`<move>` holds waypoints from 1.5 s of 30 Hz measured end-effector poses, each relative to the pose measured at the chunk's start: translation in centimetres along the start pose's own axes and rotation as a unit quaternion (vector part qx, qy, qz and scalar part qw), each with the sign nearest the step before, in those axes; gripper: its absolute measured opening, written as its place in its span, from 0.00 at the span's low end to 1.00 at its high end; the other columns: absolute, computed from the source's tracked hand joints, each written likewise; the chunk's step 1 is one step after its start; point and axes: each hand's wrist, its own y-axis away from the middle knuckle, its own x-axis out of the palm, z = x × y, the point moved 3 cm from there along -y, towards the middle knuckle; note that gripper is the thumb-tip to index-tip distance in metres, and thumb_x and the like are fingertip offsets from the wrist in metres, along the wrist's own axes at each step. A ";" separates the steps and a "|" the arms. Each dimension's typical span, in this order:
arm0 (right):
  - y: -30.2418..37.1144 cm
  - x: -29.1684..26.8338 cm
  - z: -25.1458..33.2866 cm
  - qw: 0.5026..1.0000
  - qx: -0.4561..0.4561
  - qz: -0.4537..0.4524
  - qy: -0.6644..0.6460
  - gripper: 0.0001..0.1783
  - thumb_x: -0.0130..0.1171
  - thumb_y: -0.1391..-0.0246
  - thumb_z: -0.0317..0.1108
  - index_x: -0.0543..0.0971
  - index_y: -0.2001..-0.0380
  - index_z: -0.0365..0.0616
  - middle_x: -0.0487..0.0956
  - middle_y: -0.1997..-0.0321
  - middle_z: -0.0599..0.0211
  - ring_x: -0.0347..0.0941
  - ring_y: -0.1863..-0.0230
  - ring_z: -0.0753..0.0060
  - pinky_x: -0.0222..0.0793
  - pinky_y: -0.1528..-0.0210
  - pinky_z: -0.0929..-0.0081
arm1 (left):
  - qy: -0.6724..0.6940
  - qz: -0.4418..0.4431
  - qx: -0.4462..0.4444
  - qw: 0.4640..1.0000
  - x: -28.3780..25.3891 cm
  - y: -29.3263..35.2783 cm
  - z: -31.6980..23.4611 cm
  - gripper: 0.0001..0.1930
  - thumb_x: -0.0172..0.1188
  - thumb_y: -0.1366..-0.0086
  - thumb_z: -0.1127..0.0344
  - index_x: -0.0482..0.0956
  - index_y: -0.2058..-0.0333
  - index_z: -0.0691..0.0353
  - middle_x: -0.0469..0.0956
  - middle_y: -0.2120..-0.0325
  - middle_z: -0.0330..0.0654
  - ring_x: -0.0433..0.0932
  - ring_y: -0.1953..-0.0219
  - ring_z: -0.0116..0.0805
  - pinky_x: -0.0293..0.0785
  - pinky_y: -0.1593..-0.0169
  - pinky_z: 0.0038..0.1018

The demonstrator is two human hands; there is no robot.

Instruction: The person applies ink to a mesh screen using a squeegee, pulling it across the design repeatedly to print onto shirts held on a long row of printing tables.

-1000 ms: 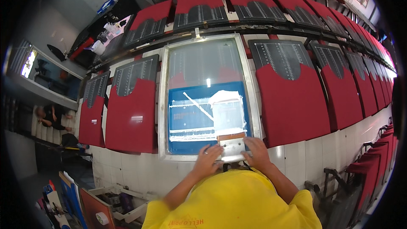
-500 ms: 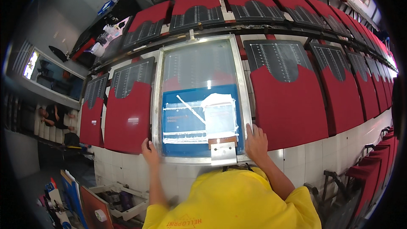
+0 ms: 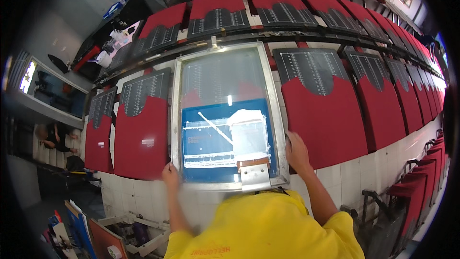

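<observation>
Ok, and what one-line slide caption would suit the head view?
Left hand and right hand flank a metal-framed screen streaked with white, among red fabric pieces on dark boards.

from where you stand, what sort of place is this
Probably a garment screen-printing workshop: a metal-framed screen bears white, ink-like paste, a squeegee-like tool rests at its near end, and dark boards partly covered by red cloth stand in rows.

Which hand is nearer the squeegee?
Right. The right hand is by the right edge of the frame, right and forward of the squeegee; the left hand is farther off, by the left edge.
</observation>
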 end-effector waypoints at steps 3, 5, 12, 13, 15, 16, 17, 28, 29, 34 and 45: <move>4.7 0.5 -0.3 0.997 0.064 -0.017 -0.045 0.20 0.50 0.41 0.24 0.71 0.45 0.33 0.75 0.47 0.43 0.71 0.44 0.42 0.67 0.42 0.59 | 0.011 0.014 -0.026 1.000 0.1 0.0 0.0 0.19 0.48 0.29 0.61 0.78 0.57 0.75 0.80 0.71 0.58 0.78 0.68 0.46 0.71 0.59 0.36; 6.8 1.3 -0.9 0.989 0.120 -0.026 -0.082 0.19 0.49 0.40 0.24 0.71 0.45 0.32 0.75 0.48 0.41 0.71 0.44 0.41 0.67 0.42 0.60 | 0.023 0.003 -0.008 1.000 0.1 -0.1 0.1 0.18 0.49 0.29 0.61 0.78 0.59 0.74 0.79 0.73 0.57 0.76 0.70 0.44 0.71 0.61 0.36; 7.8 4.7 -1.7 0.958 0.190 -0.105 -0.185 0.16 0.46 0.40 0.22 0.73 0.50 0.31 0.78 0.53 0.46 0.75 0.50 0.53 0.67 0.44 0.65 | 0.034 0.021 -0.007 0.999 0.1 -0.9 1.3 0.18 0.51 0.30 0.61 0.79 0.59 0.75 0.80 0.70 0.54 0.78 0.65 0.41 0.72 0.58 0.34; 7.6 4.9 -1.7 0.957 0.195 -0.114 -0.185 0.15 0.46 0.40 0.21 0.73 0.50 0.31 0.78 0.54 0.47 0.75 0.50 0.55 0.67 0.44 0.66 | 0.047 0.017 -0.012 0.999 0.1 -1.0 1.3 0.17 0.51 0.30 0.62 0.79 0.60 0.75 0.79 0.73 0.52 0.75 0.69 0.37 0.71 0.60 0.33; 7.3 5.0 -1.4 0.955 0.193 -0.128 -0.185 0.15 0.45 0.40 0.21 0.73 0.51 0.31 0.78 0.55 0.47 0.75 0.51 0.56 0.67 0.45 0.65 | 0.057 0.015 -0.024 0.998 0.3 -1.1 1.2 0.16 0.51 0.30 0.63 0.79 0.62 0.75 0.77 0.77 0.48 0.72 0.72 0.32 0.70 0.63 0.31; 7.3 4.9 -1.3 0.955 0.188 -0.131 -0.187 0.15 0.45 0.40 0.21 0.73 0.51 0.31 0.78 0.55 0.47 0.75 0.51 0.55 0.67 0.45 0.65 | 0.052 0.019 -0.030 0.998 0.3 -1.1 1.0 0.16 0.51 0.30 0.63 0.79 0.62 0.75 0.76 0.77 0.46 0.71 0.72 0.31 0.69 0.63 0.31; 7.3 4.8 -1.1 0.956 0.186 -0.135 -0.184 0.15 0.45 0.40 0.21 0.73 0.52 0.31 0.78 0.55 0.46 0.75 0.51 0.54 0.67 0.45 0.65 | 0.045 0.012 -0.042 0.998 0.3 -1.1 0.8 0.16 0.52 0.30 0.63 0.79 0.62 0.76 0.76 0.77 0.44 0.70 0.71 0.29 0.69 0.63 0.30; 7.0 5.5 -1.7 0.955 0.205 -0.118 -0.178 0.17 0.42 0.39 0.24 0.71 0.48 0.32 0.78 0.53 0.45 0.75 0.50 0.52 0.67 0.44 0.65 | 0.186 0.015 -0.100 0.977 -0.4 -0.3 -1.1 0.16 0.53 0.30 0.62 0.77 0.70 0.71 0.66 0.82 0.32 0.64 0.79 0.24 0.60 0.75 0.29; 7.0 5.5 -1.9 0.954 0.203 -0.118 -0.186 0.18 0.42 0.39 0.23 0.72 0.48 0.32 0.78 0.53 0.46 0.75 0.50 0.53 0.67 0.44 0.66 | 0.195 0.003 -0.097 0.976 -0.6 -0.3 -1.3 0.16 0.53 0.30 0.62 0.76 0.71 0.70 0.66 0.83 0.32 0.65 0.79 0.26 0.60 0.75 0.30; 7.7 5.4 -2.7 0.949 0.188 -0.134 -0.214 0.18 0.43 0.41 0.21 0.74 0.49 0.32 0.80 0.55 0.50 0.77 0.52 0.60 0.69 0.46 0.69 | 0.091 0.040 -0.059 0.993 -2.7 0.7 -3.3 0.17 0.55 0.31 0.63 0.79 0.60 0.77 0.74 0.72 0.35 0.66 0.69 0.24 0.64 0.64 0.24; 7.9 -5.5 -12.1 0.940 0.165 -0.162 -0.250 0.19 0.44 0.43 0.18 0.75 0.49 0.29 0.81 0.55 0.56 0.76 0.53 0.70 0.69 0.47 0.75 | 0.277 0.029 -0.071 0.958 2.7 10.8 -11.9 0.13 0.53 0.30 0.65 0.78 0.67 0.71 0.69 0.76 0.30 0.63 0.72 0.21 0.61 0.68 0.22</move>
